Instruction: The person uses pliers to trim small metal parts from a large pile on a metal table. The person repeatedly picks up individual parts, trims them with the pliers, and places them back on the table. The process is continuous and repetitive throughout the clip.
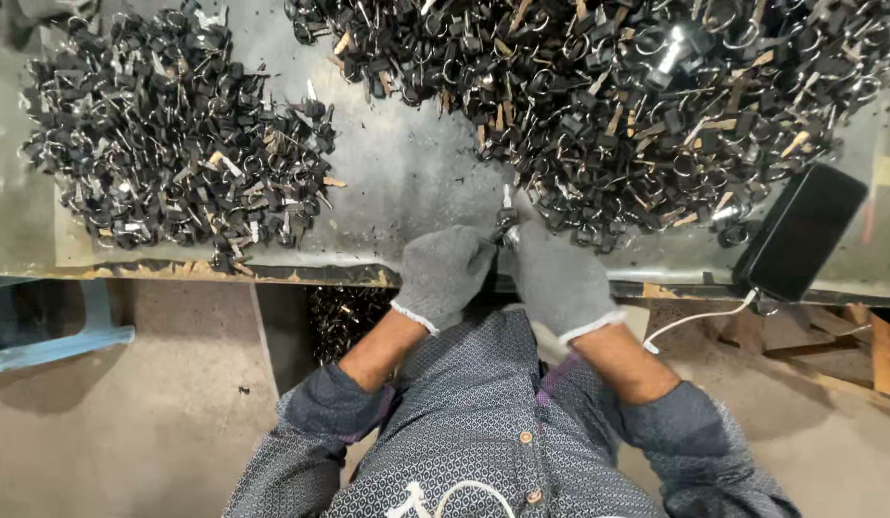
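Both my hands wear grey knit gloves and meet at the table's near edge. My left hand and my right hand pinch together on one small black-and-metal ring part held between their fingertips. A large heap of the same black parts with metal rings lies just beyond my right hand. A second heap of such parts lies to the far left, apart from both hands.
The worn metal-topped table has bare surface between the heaps. A black phone lies at the right edge with a white cable hanging off. More parts sit in a bin under the table. Concrete floor below.
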Action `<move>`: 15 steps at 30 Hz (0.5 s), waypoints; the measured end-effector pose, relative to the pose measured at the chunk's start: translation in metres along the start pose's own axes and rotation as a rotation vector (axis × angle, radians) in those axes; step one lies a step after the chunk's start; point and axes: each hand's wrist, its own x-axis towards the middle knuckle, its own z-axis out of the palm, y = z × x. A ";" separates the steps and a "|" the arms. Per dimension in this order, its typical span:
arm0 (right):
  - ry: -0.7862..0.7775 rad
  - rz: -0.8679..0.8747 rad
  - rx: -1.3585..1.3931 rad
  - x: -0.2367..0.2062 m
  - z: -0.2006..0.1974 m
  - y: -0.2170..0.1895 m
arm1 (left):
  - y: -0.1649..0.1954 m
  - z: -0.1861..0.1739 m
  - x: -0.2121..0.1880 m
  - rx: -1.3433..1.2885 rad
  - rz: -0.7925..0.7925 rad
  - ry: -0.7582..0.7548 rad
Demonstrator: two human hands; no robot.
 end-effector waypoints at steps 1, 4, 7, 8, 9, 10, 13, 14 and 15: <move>-0.014 -0.017 0.089 0.000 0.000 0.004 | -0.006 -0.007 -0.001 -0.006 -0.088 -0.019; 0.044 -0.083 0.219 -0.001 0.000 0.011 | -0.032 -0.039 0.002 0.421 -0.333 0.107; 0.177 -0.113 0.105 -0.005 0.004 0.007 | -0.061 -0.073 0.014 0.530 -0.007 0.261; 0.156 -0.091 0.054 -0.006 0.006 0.004 | -0.072 -0.080 0.023 0.564 0.082 0.198; 0.148 -0.071 -0.005 -0.005 0.007 0.004 | -0.085 -0.089 0.029 0.643 0.113 0.052; 0.059 -0.043 0.035 -0.004 0.008 0.004 | -0.100 -0.098 0.038 0.723 0.155 -0.078; -0.096 0.019 0.121 0.000 0.012 0.008 | -0.147 -0.126 0.051 0.868 0.039 -0.171; -0.074 0.015 0.123 0.000 0.013 0.009 | -0.161 -0.134 0.054 0.863 -0.002 -0.156; -0.050 0.010 0.121 0.000 0.014 0.011 | -0.173 -0.140 0.057 0.857 -0.012 -0.113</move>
